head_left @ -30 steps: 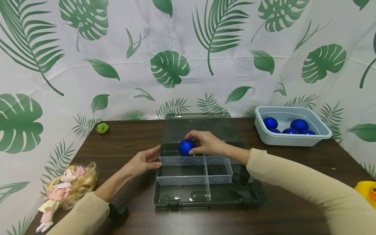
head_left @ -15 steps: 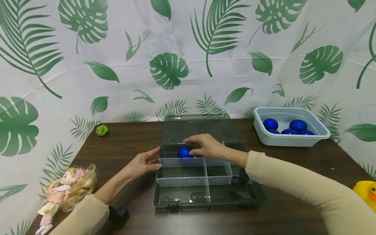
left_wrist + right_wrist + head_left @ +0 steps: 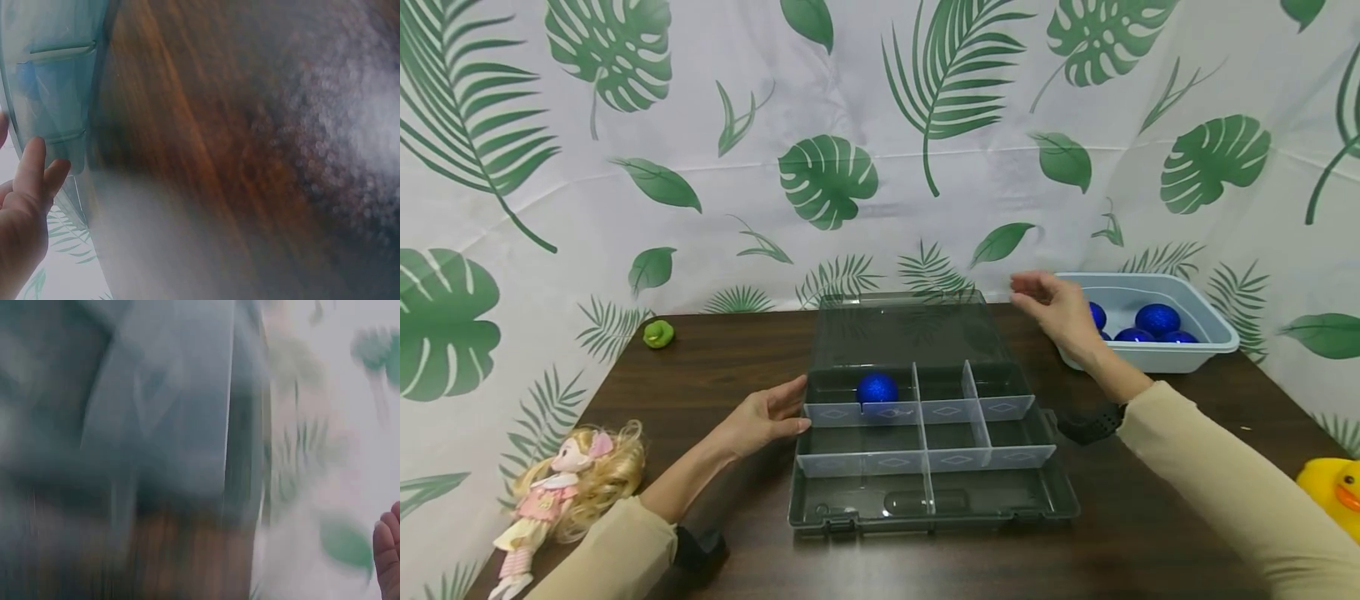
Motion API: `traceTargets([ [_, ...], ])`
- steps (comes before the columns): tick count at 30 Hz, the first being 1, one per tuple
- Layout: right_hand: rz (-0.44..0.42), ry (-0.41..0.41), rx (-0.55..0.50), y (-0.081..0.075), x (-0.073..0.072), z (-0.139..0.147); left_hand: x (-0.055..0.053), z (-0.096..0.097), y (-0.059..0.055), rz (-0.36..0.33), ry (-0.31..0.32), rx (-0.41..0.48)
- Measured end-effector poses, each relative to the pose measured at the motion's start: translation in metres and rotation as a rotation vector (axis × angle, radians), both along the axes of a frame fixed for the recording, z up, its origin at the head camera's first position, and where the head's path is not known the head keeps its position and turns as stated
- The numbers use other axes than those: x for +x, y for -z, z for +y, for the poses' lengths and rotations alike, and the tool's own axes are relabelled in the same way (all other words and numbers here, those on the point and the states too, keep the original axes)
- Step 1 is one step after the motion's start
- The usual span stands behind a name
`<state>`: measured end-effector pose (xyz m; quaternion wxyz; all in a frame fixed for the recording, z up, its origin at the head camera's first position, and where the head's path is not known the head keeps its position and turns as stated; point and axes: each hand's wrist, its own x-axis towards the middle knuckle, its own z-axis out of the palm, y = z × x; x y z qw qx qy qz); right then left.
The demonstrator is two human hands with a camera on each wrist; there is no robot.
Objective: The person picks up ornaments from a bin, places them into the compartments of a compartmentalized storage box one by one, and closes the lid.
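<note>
A dark see-through divided box [image 3: 880, 500] stands on the table with its lid [image 3: 902, 329] laid back. In its far-left compartment sits a glittery blue ball [image 3: 877, 389]. My left hand [image 3: 767, 421] stays at the box's left side, fingers extended and fingertips right at the edge. The left wrist view has those fingers [image 3: 32, 169] beside the box wall [image 3: 44, 87]. My right hand [image 3: 1060, 312], holding nothing, is raised in front of the left end of a pale blue tub [image 3: 1172, 358]. Its fingers are loosely bent. Part of the hand [image 3: 389, 544] enters the blurred right wrist view.
Several blue balls [image 3: 1157, 320] lie in the tub at the back right. A doll [image 3: 553, 492] lies on the left, a small green duck [image 3: 658, 334] stands at the far left, and a yellow duck [image 3: 1328, 492] at the right edge. A leaf-print cloth [image 3: 880, 233] hangs behind the table.
My right hand has lowered the blue ball into the far-left compartment, let go, and moved right to the tub. The left hand has stayed at the box's side.
</note>
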<state>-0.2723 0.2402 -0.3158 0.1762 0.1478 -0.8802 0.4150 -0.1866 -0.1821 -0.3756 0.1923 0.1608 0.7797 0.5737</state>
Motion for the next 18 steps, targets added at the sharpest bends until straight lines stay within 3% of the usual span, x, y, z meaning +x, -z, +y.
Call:
traceTargets([
  [3,-0.057,0.125,0.007,0.003,-0.004,0.033,0.000,0.000,-0.001,0.003,0.004,-0.006],
  [6,-0.115,0.182,0.034,0.003,-0.006,0.057,0.000,-0.001,-0.001,0.003,0.004,-0.003],
  [13,-0.157,0.225,0.086,0.006,-0.008,0.086,0.000,0.000,0.000,-0.003,-0.001,0.020],
  [18,-0.236,0.226,0.133,0.010,-0.011,0.096,0.000,0.000,0.000,-0.005,0.000,0.011],
])
